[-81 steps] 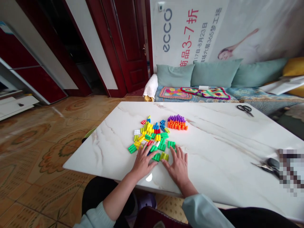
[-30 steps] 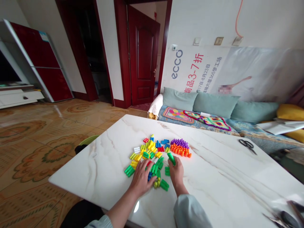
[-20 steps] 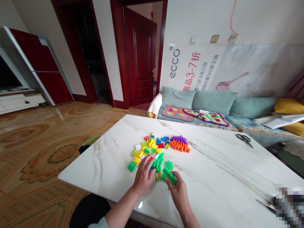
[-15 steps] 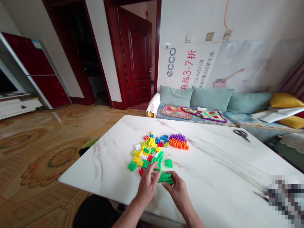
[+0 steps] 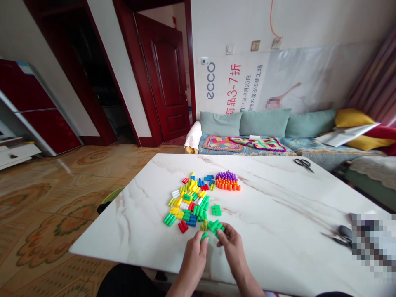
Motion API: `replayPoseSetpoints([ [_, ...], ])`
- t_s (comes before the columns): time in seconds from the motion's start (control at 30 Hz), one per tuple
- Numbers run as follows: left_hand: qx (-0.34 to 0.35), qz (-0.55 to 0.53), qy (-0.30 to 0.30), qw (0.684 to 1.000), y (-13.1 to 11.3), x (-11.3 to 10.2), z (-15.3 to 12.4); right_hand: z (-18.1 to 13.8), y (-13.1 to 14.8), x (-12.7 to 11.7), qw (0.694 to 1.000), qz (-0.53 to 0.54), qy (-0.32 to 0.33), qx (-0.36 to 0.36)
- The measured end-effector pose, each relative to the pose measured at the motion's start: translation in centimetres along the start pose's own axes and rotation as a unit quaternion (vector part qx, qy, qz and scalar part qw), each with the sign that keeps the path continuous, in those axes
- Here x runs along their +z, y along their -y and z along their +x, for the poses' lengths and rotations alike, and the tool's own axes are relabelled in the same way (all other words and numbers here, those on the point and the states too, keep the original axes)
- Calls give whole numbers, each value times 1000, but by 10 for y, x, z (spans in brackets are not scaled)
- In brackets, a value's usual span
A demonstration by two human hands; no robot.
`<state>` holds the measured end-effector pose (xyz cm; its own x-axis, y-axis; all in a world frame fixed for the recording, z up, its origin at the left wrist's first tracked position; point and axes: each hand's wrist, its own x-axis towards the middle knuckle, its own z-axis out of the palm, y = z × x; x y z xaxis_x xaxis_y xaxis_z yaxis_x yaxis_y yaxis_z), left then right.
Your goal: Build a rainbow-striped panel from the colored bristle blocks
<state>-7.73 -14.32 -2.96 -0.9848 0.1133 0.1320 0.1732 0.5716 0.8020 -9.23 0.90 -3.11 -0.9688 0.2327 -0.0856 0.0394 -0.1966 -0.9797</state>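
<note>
1. The left hand (image 5: 196, 247) pinched a small green piece (image 5: 204, 236) toward the near edge of the tabletop (image 5: 272, 239).
2. The right hand (image 5: 231, 242) grasped a green block cluster (image 5: 215, 225) just beside it.
3. Multicoloured blocks (image 5: 193, 186) lay scattered between the hands and the far edge.
4. Black scissors (image 5: 304, 164) rested near the far right corner.

1 head-worn camera does all the looking here, from above the near edge of the table (image 5: 272, 231). It faces forward and down: the left hand (image 5: 195, 251) and right hand (image 5: 232, 244) sit close, low in the middle, and past the table it takes in the sofa (image 5: 298, 144), door (image 5: 165, 78) and wall (image 5: 229, 20) farther off.
</note>
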Motion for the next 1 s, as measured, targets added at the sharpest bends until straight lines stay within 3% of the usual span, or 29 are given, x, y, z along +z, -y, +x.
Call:
replayPoseSetpoints([
  [0.1,14,18,-20,1000,6,-10,9,18,-2,-29,989,2,-149,-6],
  [0.17,28,28,-42,998,11,-18,25,26,-6,-46,978,-31,-207,-17],
  [0.33,100,123,-109,981,21,-32,97,23,-21,-51,958,-194,-189,-88],
  [0.47,100,128,-128,978,30,-33,137,19,-25,-46,945,-252,-179,-109],
  [0.57,124,130,-174,968,38,-26,126,19,-27,-46,941,-276,-165,-105],
  [0.67,185,150,-189,953,39,-13,86,20,-28,-46,936,-299,-158,-97],
  [0.77,262,204,-70,940,29,-1,43,19,-28,-45,933,-311,-157,-93],
  [0.87,308,252,41,916,17,6,27,19,-26,-43,932,-317,-152,-90],
  [1.0,275,279,48,919,15,11,52,18,-23,-43,929,-323,-155,-96],
])
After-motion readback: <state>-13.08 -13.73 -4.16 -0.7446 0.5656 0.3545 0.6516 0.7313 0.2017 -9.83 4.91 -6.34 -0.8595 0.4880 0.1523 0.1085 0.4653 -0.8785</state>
